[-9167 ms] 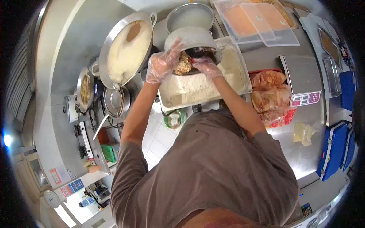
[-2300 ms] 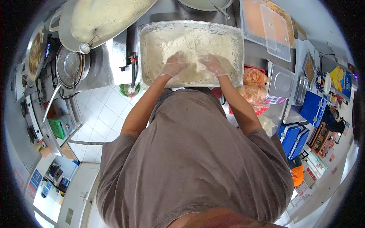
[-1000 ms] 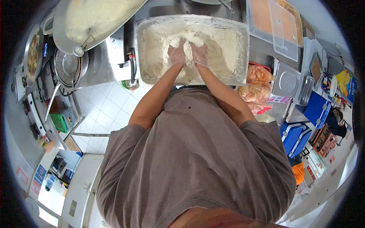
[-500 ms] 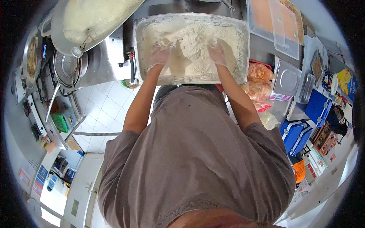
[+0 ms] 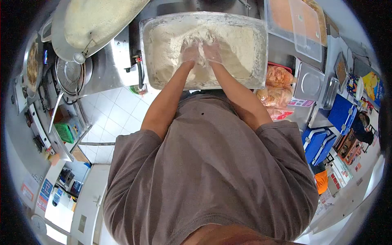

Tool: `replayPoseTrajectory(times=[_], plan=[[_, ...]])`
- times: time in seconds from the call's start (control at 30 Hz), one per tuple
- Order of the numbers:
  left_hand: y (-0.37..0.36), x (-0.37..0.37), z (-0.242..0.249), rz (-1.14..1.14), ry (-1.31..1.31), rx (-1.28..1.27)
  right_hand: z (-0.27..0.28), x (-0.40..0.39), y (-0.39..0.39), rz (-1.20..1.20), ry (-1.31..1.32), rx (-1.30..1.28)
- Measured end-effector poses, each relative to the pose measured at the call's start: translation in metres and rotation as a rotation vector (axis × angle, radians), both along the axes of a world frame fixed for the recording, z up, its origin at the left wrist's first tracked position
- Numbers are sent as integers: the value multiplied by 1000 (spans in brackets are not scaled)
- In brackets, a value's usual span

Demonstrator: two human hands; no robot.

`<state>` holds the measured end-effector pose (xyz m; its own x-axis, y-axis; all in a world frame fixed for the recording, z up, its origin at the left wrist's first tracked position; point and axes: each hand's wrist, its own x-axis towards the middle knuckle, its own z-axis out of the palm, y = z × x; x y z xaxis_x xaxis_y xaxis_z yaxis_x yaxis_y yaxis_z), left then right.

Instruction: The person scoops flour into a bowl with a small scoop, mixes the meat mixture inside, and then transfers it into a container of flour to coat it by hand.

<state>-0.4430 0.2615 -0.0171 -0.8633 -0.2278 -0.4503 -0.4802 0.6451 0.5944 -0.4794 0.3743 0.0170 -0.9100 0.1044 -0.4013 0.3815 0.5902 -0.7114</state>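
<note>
A large clear plastic tub (image 5: 204,86) holds pale flour (image 5: 241,43). Both of my hands are inside it, near the middle, in thin see-through gloves dusted white. My left hand (image 5: 189,54) and my right hand (image 5: 212,52) lie close together, with a narrow strip of flour between them. Their fingers point away from me and curl into a rough, clumpy heap of flour, which partly covers the fingertips. Whether any food pieces are buried in the heap cannot be made out.
A big metal pan of pale liquid or foam (image 5: 96,22) stands at the upper left, above a wire strainer (image 5: 70,75). On the right are bags of orange-pink food (image 5: 277,92), a metal scale (image 5: 308,81) and a clear lidded container (image 5: 281,20). Blue boxes (image 5: 341,114) stand farther right.
My hands have moved inward from the two sides of the tub to its middle, gathering flour between them. My forearms now angle closer together.
</note>
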Motion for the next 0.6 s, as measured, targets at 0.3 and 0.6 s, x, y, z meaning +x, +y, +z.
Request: replayPoseTrajectory(times=[0.3, 0.6], plan=[[-51, 19, -67, -115, -9, -195, -25, 9, 48, 177, -30, 292], [-89, 58, -27, -372, 176, -837, -22, -23, 129, 550, 153, 398]])
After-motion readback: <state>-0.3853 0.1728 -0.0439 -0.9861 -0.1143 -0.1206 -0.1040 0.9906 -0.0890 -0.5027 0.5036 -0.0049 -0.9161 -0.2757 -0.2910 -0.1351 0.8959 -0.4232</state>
